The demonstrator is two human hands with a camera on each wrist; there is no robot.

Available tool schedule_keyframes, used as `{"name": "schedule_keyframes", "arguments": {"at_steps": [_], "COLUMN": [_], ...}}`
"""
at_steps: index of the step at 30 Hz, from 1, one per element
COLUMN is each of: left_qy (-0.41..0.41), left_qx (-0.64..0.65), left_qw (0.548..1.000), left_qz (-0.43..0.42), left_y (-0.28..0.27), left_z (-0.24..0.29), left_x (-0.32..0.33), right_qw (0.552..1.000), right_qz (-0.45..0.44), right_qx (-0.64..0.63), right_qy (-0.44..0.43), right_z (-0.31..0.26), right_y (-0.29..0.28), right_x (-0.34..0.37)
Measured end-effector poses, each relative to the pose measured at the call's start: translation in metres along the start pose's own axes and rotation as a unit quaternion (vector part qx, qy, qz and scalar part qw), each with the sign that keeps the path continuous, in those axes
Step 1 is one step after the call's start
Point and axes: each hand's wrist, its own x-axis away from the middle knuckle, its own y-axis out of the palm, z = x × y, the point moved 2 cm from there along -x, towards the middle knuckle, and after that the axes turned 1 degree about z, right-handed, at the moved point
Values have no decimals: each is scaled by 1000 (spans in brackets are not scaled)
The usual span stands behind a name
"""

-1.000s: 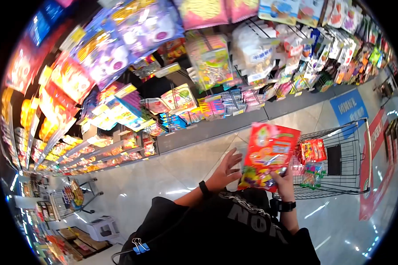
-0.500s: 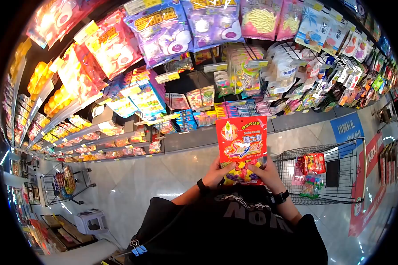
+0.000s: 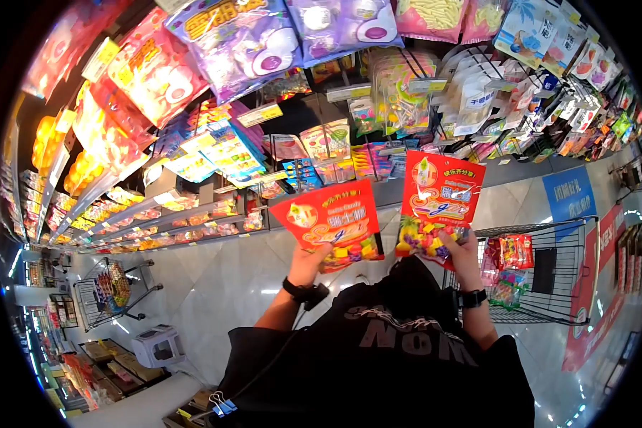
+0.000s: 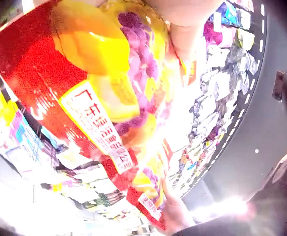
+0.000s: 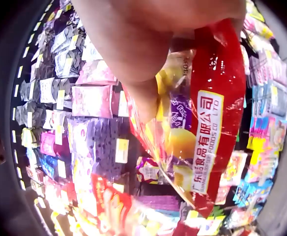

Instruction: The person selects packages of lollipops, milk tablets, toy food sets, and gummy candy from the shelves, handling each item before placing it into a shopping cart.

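Two red bags of Swiss candy are held up side by side in the head view, with yellow and purple sweets printed near the bottom. My left hand (image 3: 307, 265) pinches the lower left corner of the left candy bag (image 3: 339, 217), thumb in front; this bag tilts. The right hand (image 3: 464, 255) grips the right candy bag (image 3: 444, 192) by its lower right part, thumb across the front. Close up in the left wrist view is the candy bag's red side (image 4: 40, 69). In the right wrist view, fingers (image 5: 129, 44) hold the crinkled candy bag (image 5: 219, 93).
Shelves of hanging sweets, with purple packets (image 3: 239, 50) among them, run along the front and left. A wire shopping cart (image 3: 563, 285) at my right carries a few packets (image 3: 515, 251). Behind on the left stand another cart (image 3: 110, 292) and a white box (image 3: 157, 346).
A second ago the left hand was free with spread fingers. Then both hands held the candy bags together at the front; now the bags are apart, one in each hand.
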Motion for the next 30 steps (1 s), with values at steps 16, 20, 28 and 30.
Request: {"name": "schedule_keyframes", "arguments": {"at_steps": [16, 20, 28, 30], "left_qy": [-4, 26, -82, -54], "left_qx": [-101, -169, -239, -353], "left_qw": [989, 984, 966, 931], "left_qz": [-107, -47, -51, -69], "left_y": [81, 54, -9, -17], "left_z": [16, 32, 75, 92], "left_x": [-57, -51, -39, -41], "right_qw": [881, 843, 879, 889], "right_qz": [-471, -478, -344, -314], "right_qx": [40, -203, -290, -305], "right_qy": [-1, 140, 160, 134], "right_z": [9, 9, 63, 77], "right_y": [76, 123, 258, 283], "right_x": [-145, -210, -356, -389]}}
